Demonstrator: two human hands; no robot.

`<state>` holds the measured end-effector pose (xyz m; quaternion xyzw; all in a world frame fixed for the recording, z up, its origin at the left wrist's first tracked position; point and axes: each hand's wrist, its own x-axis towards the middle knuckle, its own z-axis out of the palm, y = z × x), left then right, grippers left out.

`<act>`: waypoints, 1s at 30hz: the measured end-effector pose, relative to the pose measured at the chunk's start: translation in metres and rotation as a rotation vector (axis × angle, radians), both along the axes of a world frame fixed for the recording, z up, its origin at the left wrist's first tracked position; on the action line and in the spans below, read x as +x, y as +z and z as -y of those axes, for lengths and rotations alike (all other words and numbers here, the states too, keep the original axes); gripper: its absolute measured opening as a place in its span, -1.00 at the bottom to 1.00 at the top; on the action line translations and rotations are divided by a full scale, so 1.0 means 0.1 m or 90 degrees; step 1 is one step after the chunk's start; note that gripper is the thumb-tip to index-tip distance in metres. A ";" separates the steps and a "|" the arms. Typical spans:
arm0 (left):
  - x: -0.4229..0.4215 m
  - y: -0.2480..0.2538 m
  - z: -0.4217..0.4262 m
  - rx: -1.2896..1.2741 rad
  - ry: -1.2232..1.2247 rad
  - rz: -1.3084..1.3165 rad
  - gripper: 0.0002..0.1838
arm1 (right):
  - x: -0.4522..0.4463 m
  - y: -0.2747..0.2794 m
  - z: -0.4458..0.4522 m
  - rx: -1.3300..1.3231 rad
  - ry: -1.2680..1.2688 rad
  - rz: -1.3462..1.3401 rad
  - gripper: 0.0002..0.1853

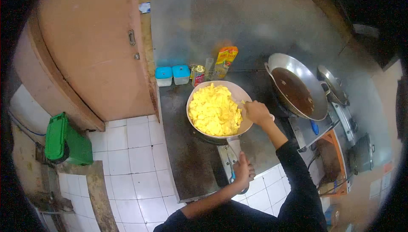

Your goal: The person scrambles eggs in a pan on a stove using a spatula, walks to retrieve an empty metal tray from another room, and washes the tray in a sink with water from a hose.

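A light-coloured frying pan point(246, 91) sits over the stove, heaped with scrambled eggs point(214, 111). My left hand point(242, 171) is closed round the pan's handle, below the bowl of the pan. Over the pan's right rim, my right hand point(257, 113) is closed on a pale utensil point(272, 117). Most of that utensil is hidden by the fingers and the eggs, so its kind does not show clearly.
A large wok point(293, 88) of dark liquid stands at the right, with a lidded pot point(332, 85) beyond it. Blue-lidded tubs point(181, 75), a can point(198, 76) and a yellow-orange pouch point(225, 56) line the back. A green bin point(68, 140) stands left on the tiles.
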<state>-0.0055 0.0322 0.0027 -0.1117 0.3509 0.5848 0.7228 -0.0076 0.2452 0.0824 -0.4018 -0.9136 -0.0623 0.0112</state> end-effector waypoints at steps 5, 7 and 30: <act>-0.07 0.11 0.05 -0.037 -0.019 -0.037 -0.50 | 0.20 -0.03 0.41 0.038 0.064 0.090 -0.68; -0.10 0.10 0.07 -0.017 -0.031 -0.010 -0.53 | 0.34 0.03 0.65 0.048 0.093 0.077 -0.58; 0.03 0.01 0.06 0.031 0.049 -0.041 -0.53 | -0.18 0.77 1.40 -0.223 -0.067 0.145 -0.67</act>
